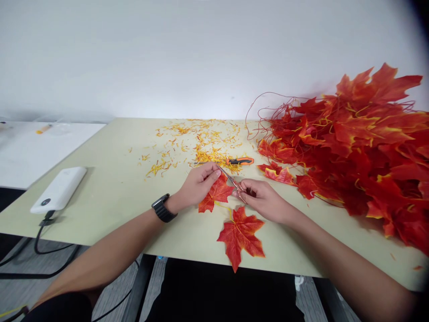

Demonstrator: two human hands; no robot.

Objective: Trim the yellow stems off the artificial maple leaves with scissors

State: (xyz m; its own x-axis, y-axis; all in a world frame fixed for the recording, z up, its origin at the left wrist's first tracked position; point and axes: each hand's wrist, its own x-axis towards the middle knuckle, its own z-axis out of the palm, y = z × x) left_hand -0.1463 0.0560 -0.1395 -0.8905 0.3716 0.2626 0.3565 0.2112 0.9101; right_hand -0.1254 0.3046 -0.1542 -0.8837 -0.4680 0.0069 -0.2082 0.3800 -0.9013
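Observation:
My left hand, with a black watch on its wrist, pinches a red artificial maple leaf by its upper edge. In my right hand is a small pair of copper-coloured scissors, fingers closed round the handles. The blades point up and left, to the leaf's edge by my left fingertips; whether they are apart I cannot tell. A second red maple leaf lies just below, near the table's front edge, with a yellow stem running up to the held leaf.
Yellow and orange trimmings are strewn across the table. Among them lies an orange-and-black handled tool. A large heap of red maple leaves with thin wires fills the right side. At left rests a white power bank with a black cable.

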